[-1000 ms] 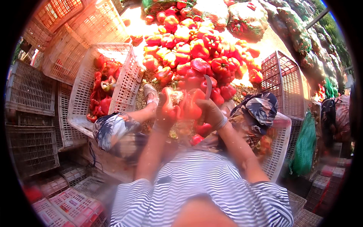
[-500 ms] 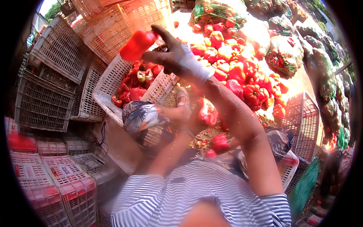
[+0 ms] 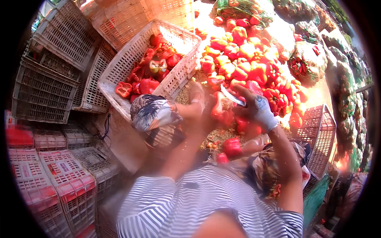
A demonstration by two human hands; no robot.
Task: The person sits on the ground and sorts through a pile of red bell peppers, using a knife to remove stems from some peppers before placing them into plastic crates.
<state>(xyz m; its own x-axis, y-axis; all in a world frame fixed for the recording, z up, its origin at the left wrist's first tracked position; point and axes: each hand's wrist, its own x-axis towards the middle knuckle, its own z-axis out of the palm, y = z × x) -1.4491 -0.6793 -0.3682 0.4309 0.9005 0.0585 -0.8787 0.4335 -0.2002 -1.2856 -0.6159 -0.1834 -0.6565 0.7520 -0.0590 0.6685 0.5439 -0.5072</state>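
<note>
Cut peppers (image 3: 158,65) lie in the crate (image 3: 185,68), a big pile of seemingly whole ones (image 3: 248,65) is left, and the blurred left hand (image 3: 208,118) grasps a red pepper (image 3: 218,106) near the pile, beside the knife (image 3: 231,96) clenched in the right hand (image 3: 258,109).
</note>
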